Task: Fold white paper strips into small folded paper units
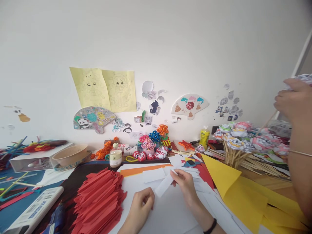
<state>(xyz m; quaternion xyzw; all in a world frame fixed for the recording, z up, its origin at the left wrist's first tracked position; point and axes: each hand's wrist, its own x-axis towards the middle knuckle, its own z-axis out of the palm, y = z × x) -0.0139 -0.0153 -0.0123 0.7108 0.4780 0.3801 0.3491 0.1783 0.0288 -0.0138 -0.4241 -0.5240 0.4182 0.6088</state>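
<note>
Head view, hands: right hand (185, 184) pinched one end of a white paper strip (164, 186) between thumb and fingers; left hand (140, 205) was curled loosely at the strip's lower end, fingers folded in. Whether it gripped the paper could not be told.
Head view, strip: lay slanted just above the white sheets (170, 211) on the table, between the two hands; looked flat, with no fold visible yet.
Head view, done so far (judged): a large stack of folded red paper pieces (99, 200) sat just left of the left hand, many units already made. Finished paper flowers in a small pot (149, 144) and a bunch of paper roses on sticks (243, 136) stood toward the wall.
Head view, left to do (judged): the white strip seemed at the start of its folding; more cut white slips (153, 175) waited just beyond it, and yellow sheets (243, 191) lay uncut on the right.
Head view, other person: a second person's hand (293, 100) at the right edge held a thin stick (266, 123) topped by crumpled printed paper.
Head view, surroundings: small bottle (115, 156), yellow glue bottle (204, 136), bowl (70, 154), paper fans on the wall (94, 118).
</note>
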